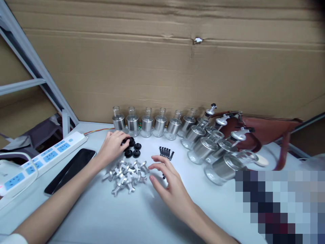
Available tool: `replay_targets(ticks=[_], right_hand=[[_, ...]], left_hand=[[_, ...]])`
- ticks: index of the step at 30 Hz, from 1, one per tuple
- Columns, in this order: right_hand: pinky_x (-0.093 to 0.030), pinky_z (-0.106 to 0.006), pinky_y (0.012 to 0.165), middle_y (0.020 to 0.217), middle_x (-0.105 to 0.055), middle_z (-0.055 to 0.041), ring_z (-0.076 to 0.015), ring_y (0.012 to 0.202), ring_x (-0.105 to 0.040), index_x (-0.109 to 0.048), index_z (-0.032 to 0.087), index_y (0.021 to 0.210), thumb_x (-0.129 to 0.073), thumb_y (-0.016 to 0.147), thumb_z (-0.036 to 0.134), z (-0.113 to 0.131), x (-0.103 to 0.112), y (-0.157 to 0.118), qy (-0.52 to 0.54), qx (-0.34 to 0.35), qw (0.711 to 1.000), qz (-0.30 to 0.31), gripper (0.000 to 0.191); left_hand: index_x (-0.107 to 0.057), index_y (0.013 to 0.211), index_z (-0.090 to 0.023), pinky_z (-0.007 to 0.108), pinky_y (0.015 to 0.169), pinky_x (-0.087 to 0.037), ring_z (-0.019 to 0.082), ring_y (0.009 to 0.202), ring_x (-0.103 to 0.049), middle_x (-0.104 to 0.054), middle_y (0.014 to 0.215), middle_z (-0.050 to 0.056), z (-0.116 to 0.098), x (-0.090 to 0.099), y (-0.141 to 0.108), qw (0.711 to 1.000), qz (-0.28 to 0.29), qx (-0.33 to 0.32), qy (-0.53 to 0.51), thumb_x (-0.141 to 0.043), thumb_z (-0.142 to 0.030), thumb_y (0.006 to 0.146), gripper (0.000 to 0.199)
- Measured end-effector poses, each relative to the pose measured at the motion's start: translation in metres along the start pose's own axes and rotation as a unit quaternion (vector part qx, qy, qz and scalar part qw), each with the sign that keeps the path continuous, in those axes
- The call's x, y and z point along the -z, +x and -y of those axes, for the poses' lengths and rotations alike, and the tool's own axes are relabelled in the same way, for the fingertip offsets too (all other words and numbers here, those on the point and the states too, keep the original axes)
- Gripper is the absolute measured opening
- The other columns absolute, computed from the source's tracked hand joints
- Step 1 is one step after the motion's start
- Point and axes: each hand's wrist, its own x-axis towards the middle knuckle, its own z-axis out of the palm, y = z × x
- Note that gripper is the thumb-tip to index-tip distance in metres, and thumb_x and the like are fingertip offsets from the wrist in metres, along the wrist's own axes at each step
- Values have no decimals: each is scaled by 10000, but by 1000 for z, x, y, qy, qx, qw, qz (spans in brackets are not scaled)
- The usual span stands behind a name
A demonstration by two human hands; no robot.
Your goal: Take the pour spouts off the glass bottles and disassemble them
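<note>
My left hand point(113, 145) is at the group of round black stoppers point(129, 153), thumb and fingers closed on one at the back left. Its fingertips partly hide that stopper. My right hand point(172, 184) hovers over the table, fingers apart and nothing between them. Left of it lies a pile of silver metal pourer tops point(127, 176). Several small black rod-like parts point(166, 151) lie in a row just beyond its fingers. Behind stand glass bottles with metal sleeves point(160, 123), open at the neck. At the right, some bottles carry silver-and-black pourers point(238, 135).
A white power strip point(48, 156) and a black phone point(71, 171) lie at the left. A brown leather bag point(269, 128) sits behind the right bottles. A cardboard wall point(162, 74) closes off the back; a metal frame point(38, 67) rises at the left.
</note>
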Motion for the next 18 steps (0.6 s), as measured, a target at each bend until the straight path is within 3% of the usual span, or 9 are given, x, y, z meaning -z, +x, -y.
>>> replay_targets(ticks=[7, 18], right_hand=[[-442, -440, 1005, 1276, -505, -116, -240, 1210, -512, -586, 224, 997, -478, 894, 233, -2, 2, 3, -9, 19, 1000, -19, 150], [-477, -376, 942, 1226, -553, -110, -217, 1150, -560, -589, 219, 969, -486, 885, 214, -3, 2, 7, -20, 39, 998, -37, 133]], left_hand=[[-711, 923, -206, 372, 792, -321, 263, 939, -595, -712, 933, 70, 4, -3, 9, 996, 67, -49, -10, -479, -286, 933, 246], [-602, 882, -190, 349, 803, -337, 216, 885, -616, -675, 952, 40, 2, -9, 5, 995, 59, -50, -64, -427, -283, 954, 211]])
